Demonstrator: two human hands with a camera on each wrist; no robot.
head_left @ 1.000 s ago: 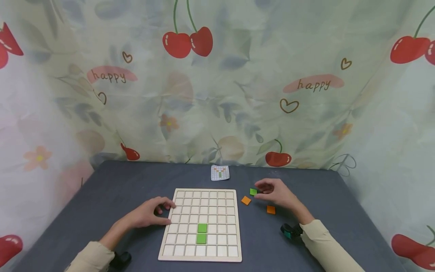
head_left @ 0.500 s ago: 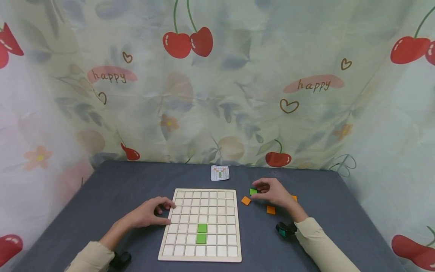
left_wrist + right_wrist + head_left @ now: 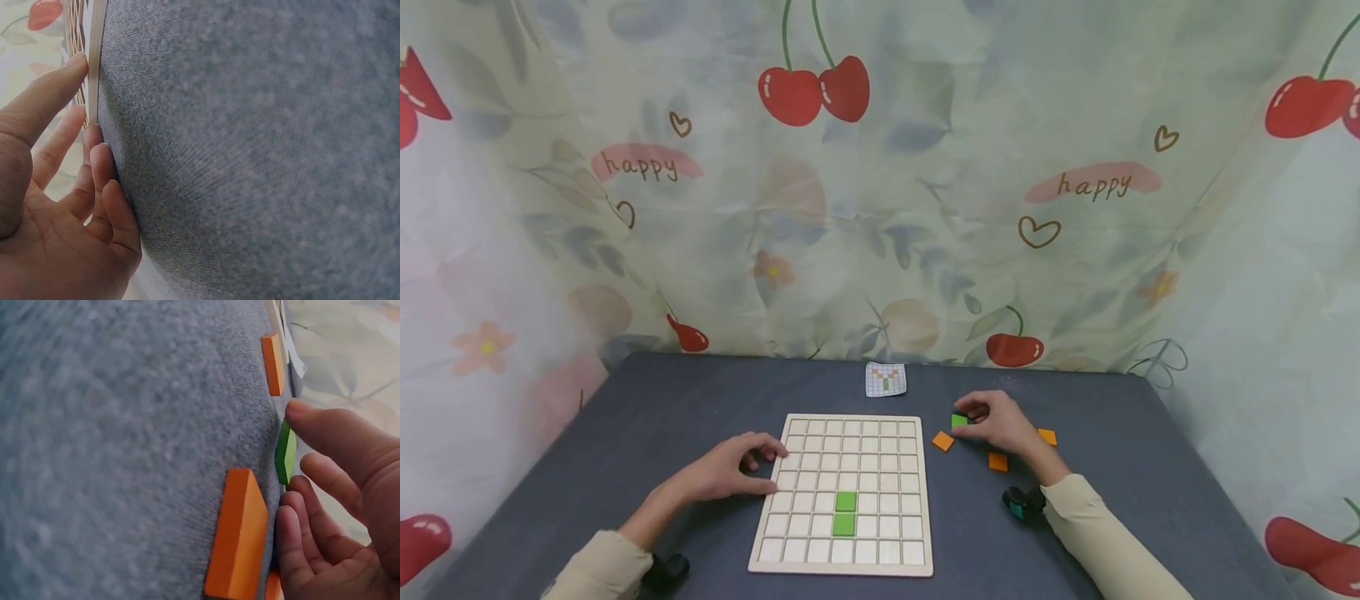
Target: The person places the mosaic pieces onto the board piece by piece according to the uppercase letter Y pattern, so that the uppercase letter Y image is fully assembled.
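A pale wooden grid board lies on the dark cloth, with two green square tiles, an upper one and a lower one, in one column. My left hand rests at the board's left side. Its thumb and index fingertip touch the board's edge, and the other fingers bend loosely. Right of the board, my right hand has thumb and fingers at opposite edges of a loose green tile, pinching it. In the right wrist view that tile is still at the cloth, below the thumb tip.
Three orange tiles lie around the right hand: one near the board, one in front of the hand, one behind the wrist. A small printed pattern card lies beyond the board. A cherry-print curtain hangs behind the table.
My right hand has moved slightly left, and its thumb and fingers have closed in on the loose green tile. An orange tile behind the wrist has come into sight. The left hand stays put.
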